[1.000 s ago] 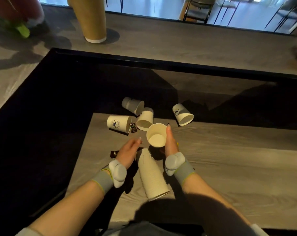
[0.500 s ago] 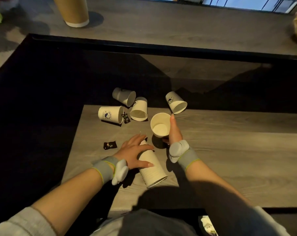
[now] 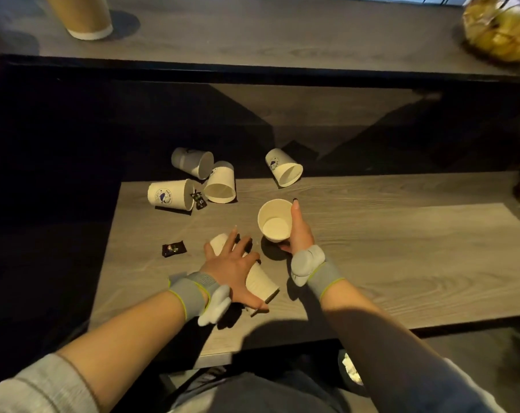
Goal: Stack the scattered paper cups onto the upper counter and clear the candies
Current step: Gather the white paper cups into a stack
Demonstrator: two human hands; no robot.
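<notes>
Grey wood-grain is running across the lower counter, which is filling the middle of the frame. Near its centre the left hand is lying palm-down over a stack of cups that is resting on its side, fingers spread and wrapping the top of it, thumb pressing by the open end toward the lower middle. Just to the right, the right hand is clasping a single upright cup, thumb stretching up along its right wall, the other fingers curling round the far side out of sight; whether its base is touching the counter I cannot tell. Both wrists are wearing grey bands.

Four loose cups are lying tipped over at the far edge of the counter. A logo cup is lying at centre left, mouth facing right. Just above it a shadowed cup is sitting close to a third cup, whose mouth is opening toward the viewer. A fourth cup is lying apart, above the upright one. A dark wrapped candy is sitting between the logo cup and the third cup, and another candy is lying alone just left of the left hand.

At the top of the frame the upper counter is carrying a tan cup at upper left and a yellow bagged item at upper right
</notes>
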